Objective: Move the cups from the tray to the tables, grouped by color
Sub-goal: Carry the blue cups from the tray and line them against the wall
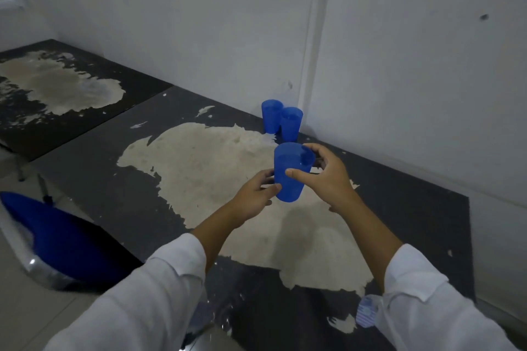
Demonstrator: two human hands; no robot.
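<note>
A translucent blue cup [291, 179] is held upright in the air above the worn dark table [413, 216]. My left hand [253, 196] grips its lower left side. My right hand [322, 177] wraps its upper right side, thumb across the front and fingers over the rim. Two more blue cups stand upright side by side at the table's far edge by the wall: the left one [271, 115] and the right one [291, 122], touching or nearly so. No tray is in view.
A second dark table [94, 111] with peeled patches stands to the left, separated by a narrow gap. A blue chair [65, 239] with a metal frame sits at the lower left. A white wall runs close behind the tables.
</note>
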